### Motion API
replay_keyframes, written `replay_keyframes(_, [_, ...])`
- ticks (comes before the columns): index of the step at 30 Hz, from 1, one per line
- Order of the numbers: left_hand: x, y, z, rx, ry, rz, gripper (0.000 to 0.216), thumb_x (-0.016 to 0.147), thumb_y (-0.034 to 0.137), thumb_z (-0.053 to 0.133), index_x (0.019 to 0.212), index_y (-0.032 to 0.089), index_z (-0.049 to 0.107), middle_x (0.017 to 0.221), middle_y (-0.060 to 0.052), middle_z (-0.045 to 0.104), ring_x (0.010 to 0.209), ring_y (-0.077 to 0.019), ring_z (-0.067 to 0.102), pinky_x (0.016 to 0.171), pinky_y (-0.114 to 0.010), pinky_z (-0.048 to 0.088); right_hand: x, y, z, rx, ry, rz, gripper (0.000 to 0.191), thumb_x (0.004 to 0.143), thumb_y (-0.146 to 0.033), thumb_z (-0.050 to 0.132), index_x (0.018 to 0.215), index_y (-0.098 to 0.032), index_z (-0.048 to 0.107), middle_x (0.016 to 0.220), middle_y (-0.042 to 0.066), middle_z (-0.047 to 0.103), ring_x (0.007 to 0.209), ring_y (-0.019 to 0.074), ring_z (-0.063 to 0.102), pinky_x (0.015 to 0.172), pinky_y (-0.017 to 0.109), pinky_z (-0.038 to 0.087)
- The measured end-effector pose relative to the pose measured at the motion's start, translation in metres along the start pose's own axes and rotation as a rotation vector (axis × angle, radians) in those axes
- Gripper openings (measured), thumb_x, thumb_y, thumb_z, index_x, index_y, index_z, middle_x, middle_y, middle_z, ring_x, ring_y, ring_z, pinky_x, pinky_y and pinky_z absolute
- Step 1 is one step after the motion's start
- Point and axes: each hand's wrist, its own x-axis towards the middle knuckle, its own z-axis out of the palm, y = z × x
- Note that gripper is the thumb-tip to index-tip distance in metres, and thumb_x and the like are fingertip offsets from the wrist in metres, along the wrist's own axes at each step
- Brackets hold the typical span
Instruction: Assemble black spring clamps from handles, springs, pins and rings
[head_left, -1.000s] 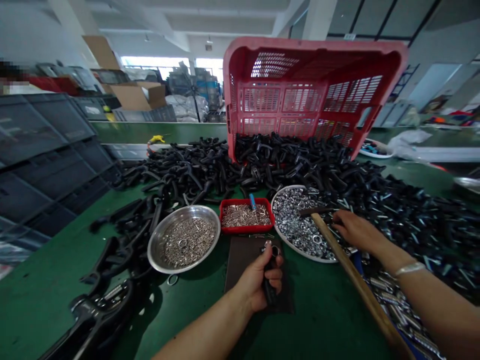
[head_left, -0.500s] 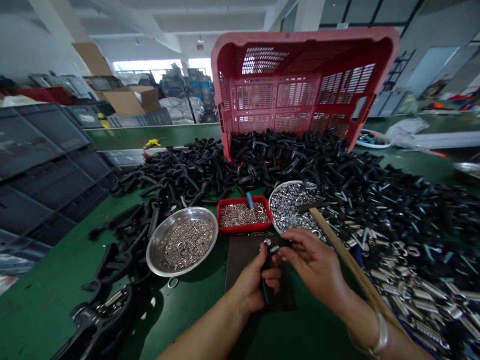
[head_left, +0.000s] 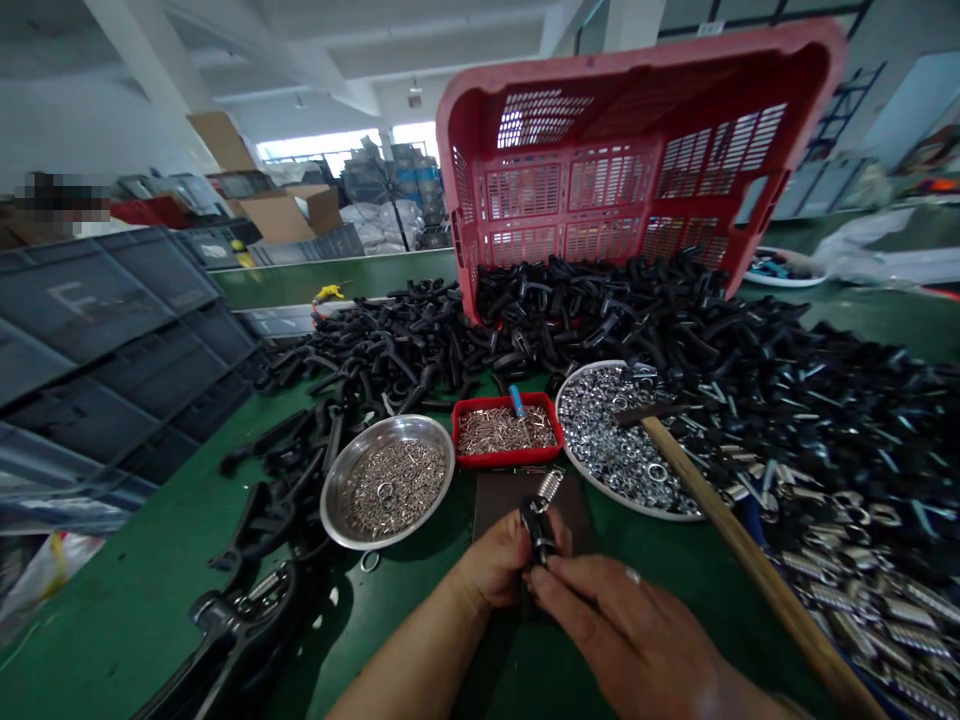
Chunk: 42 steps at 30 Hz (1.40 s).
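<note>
My left hand (head_left: 491, 565) is wrapped round a black plastic handle piece (head_left: 535, 522), held upright above a dark flat plate (head_left: 491, 500). A silver coil spring (head_left: 551, 485) sticks up at the far end of that piece. My right hand (head_left: 622, 615) is closed, its thumb and fingertips pressed on the near side of the same piece. Whether those fingertips also hold something small is hidden. Just beyond my hands lie a red tray of small metal pins (head_left: 507, 460) and a steel bowl (head_left: 330, 530) of small metal parts.
A wooden-handled hammer (head_left: 720, 520) lies across the white dish (head_left: 585, 470) of shiny nuts and rings. Heaps of black handles (head_left: 405, 345) spread from a tipped red crate (head_left: 637, 65). Loose springs (head_left: 877, 620) fill the right side. Grey crates (head_left: 127, 350) stand at left.
My right hand has come nearer and lower, onto the near side of the handle piece. The piece has turned in my left hand, and the spring now shows at its far end. The view has shifted slightly.
</note>
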Motion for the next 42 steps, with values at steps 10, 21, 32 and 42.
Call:
replay_keyframes(10, [0.005, -0.005, -0.001, 0.077, -0.036, 0.112, 0.056, 0.049, 0.062, 0.068, 0.066, 0.015, 0.044, 0.055, 0.005, 0.039, 0.046, -0.0035, 0.034, 0.043, -0.016, 0.027, 0.006, 0.001, 0.008, 0.057, 0.255, 0.02, 0.023, 0.08, -0.01, 0.05, 0.1, -0.014, 0.059, 0.082, 0.007, 0.066, 0.078, 0.0141, 0.063, 0.069, 0.021, 0.053])
replay_keyframes(21, [0.017, -0.012, 0.008, 0.155, 0.335, 0.116, 0.045, 0.068, 0.054, 0.06, 0.089, 0.016, 0.048, 0.059, 0.006, 0.039, 0.045, -0.0027, 0.032, 0.042, -0.015, 0.026, -0.004, 0.046, 0.034, 0.275, 0.227, 0.58, 0.015, 0.076, -0.032, 0.059, 0.08, -0.017, 0.057, 0.068, 0.003, 0.059, 0.059, 0.0135, 0.059, 0.052, 0.025, 0.051])
replay_keyframes(32, [0.018, -0.009, 0.009, 0.273, 0.411, 0.047, 0.046, 0.067, 0.048, 0.064, 0.095, 0.015, 0.051, 0.057, 0.007, 0.038, 0.045, -0.0031, 0.032, 0.042, -0.017, 0.023, -0.004, 0.057, 0.034, 0.347, -0.289, 0.643, 0.044, 0.087, -0.046, 0.029, 0.074, -0.016, 0.059, 0.065, 0.006, 0.06, 0.062, 0.016, 0.056, 0.06, 0.028, 0.044])
replay_keyframes(42, [0.02, -0.007, 0.013, 0.197, 0.487, 0.022, 0.048, 0.064, 0.053, 0.063, 0.09, 0.015, 0.048, 0.055, 0.008, 0.037, 0.043, -0.0025, 0.03, 0.04, -0.016, 0.019, -0.008, 0.058, 0.042, 0.063, -0.151, 0.621, 0.052, 0.085, -0.054, 0.026, 0.091, -0.014, 0.058, 0.079, 0.012, 0.063, 0.073, 0.0213, 0.059, 0.062, 0.031, 0.043])
